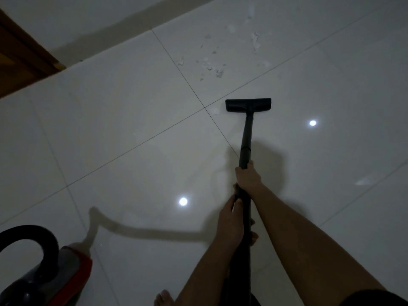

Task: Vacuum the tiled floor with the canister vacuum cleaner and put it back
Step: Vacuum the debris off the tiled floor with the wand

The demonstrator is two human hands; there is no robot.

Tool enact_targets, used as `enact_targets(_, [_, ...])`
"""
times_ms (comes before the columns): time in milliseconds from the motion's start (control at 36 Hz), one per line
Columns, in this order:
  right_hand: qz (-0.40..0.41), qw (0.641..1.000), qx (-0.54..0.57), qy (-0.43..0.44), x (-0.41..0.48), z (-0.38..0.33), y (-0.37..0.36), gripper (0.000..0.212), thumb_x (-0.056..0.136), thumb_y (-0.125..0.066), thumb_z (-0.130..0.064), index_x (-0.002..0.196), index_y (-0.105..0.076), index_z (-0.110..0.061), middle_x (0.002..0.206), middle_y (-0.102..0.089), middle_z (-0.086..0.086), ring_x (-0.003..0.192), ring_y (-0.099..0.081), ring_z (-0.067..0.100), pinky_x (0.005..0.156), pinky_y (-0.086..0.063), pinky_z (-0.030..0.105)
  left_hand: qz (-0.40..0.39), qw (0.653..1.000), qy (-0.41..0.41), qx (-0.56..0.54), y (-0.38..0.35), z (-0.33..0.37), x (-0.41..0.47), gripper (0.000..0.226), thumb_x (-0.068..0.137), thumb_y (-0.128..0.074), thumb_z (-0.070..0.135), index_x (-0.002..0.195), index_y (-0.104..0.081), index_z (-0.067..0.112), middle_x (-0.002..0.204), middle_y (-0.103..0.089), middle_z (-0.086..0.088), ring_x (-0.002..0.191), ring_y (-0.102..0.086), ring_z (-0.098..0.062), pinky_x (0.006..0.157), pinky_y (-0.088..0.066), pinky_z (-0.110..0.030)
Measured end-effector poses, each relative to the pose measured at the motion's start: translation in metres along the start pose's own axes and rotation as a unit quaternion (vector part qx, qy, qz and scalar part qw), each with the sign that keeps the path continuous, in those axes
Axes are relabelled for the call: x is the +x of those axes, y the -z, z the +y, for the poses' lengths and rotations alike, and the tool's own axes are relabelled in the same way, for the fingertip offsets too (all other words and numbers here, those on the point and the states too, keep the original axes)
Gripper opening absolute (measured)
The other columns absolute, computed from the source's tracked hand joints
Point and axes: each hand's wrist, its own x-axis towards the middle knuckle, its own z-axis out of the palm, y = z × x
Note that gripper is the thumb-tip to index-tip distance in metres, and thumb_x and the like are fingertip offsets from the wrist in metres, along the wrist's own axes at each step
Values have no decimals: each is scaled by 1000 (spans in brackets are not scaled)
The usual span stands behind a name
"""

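A black vacuum wand (pixel 246 140) runs from my hands down to a flat black floor nozzle (pixel 248 104) resting on the pale tiled floor (pixel 123 120). My right hand (pixel 247 176) grips the wand higher up the tube. My left hand (pixel 231 219) holds it lower, nearer my body. White scraps of debris (pixel 212 62) lie scattered on the tile beyond the nozzle, and one small scrap (pixel 214 111) lies just left of it. The red and grey canister (pixel 55 277) with its black hose loop (pixel 26 235) sits at the bottom left.
A brown wooden door or frame (pixel 19 58) stands at the upper left beside a white wall (pixel 99 16). Another white scrap (pixel 365 181) lies on the tile at right. My bare foot (pixel 163 298) shows at the bottom edge. Two ceiling lights reflect off the tiles.
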Motion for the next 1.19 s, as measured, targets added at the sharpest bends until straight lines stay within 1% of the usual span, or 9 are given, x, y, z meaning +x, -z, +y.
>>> enact_targets(111, [9, 1000, 3, 8, 0, 3, 1, 60, 101, -40, -20, 154, -12, -19, 102, -50, 14, 54, -48, 13, 23, -30, 9, -5, 1000, -3, 8, -2, 0, 0, 37, 102, -31, 26, 135, -47, 18, 70, -55, -8, 37, -53, -7, 37, -48, -20])
enact_targets(250, [21, 1000, 1, -2, -21, 27, -4, 57, 101, -39, -24, 153, -18, -20, 116, -58, 20, 54, -53, 13, 34, -38, 16, -3, 999, -7, 44, 4, -17, -21, 36, 102, -31, 27, 133, -49, 20, 71, -56, -8, 39, -54, -8, 37, -46, -19])
enact_targets(417, [43, 999, 17, -14, -61, 68, -18, 56, 101, -40, -24, 152, -19, -19, 95, -57, 14, 54, -54, 16, 44, -40, 24, -32, 998, -10, 62, 23, -53, -63, 36, 101, -32, 28, 129, -52, 15, 67, -55, -11, 37, -50, -13, 37, -42, -19])
enact_targets(583, [57, 998, 18, -14, -115, 111, -51, 57, 102, -39, -26, 154, -16, -20, 100, -54, 12, 53, -52, 12, 39, -34, 17, -43, 994, -28, 96, 58, -97, -112, 35, 102, -31, 24, 127, -54, 16, 71, -57, -7, 35, -51, -6, 37, -42, -15])
enact_targets(694, [59, 998, 29, -15, -143, 130, -78, 55, 101, -39, -24, 153, -19, -19, 85, -52, 6, 53, -51, 13, 41, -35, 20, -43, 993, -32, 108, 84, -117, -139, 34, 102, -30, 23, 127, -52, 21, 81, -59, -7, 54, -56, -11, 39, -44, -13])
enact_targets(833, [51, 998, 21, -21, -171, 153, -105, 53, 102, -37, -24, 152, -20, -17, 89, -52, 7, 54, -50, 11, 34, -33, 16, -51, 992, -21, 114, 112, -141, -164, 28, 102, -30, 25, 112, -56, 22, 74, -57, -6, 53, -54, -14, 38, -46, -18])
enact_targets(944, [50, 998, 28, -39, -187, 169, -123, 51, 101, -39, -24, 150, -24, -18, 76, -50, 4, 51, -51, 14, 35, -38, 19, -45, 993, -11, 111, 128, -164, -176, 30, 101, -31, 28, 120, -54, 26, 70, -57, -6, 49, -53, -17, 42, -47, -25])
enact_targets(1111, [45, 997, 35, -50, -187, 186, -144, 54, 99, -41, -25, 149, -24, -20, 90, -56, 15, 58, -57, 24, 58, -54, 37, -39, 994, -5, 101, 142, -181, -179, 34, 101, -34, 30, 131, -49, 28, 68, -59, -4, 43, -54, -14, 45, -50, -27])
enact_targets(1194, [42, 997, 40, -48, -184, 186, -147, 53, 99, -40, -25, 150, -24, -20, 90, -57, 15, 54, -56, 22, 55, -52, 33, -33, 995, -6, 93, 145, -183, -175, 34, 101, -34, 30, 132, -47, 31, 66, -59, -2, 40, -53, -13, 44, -49, -27])
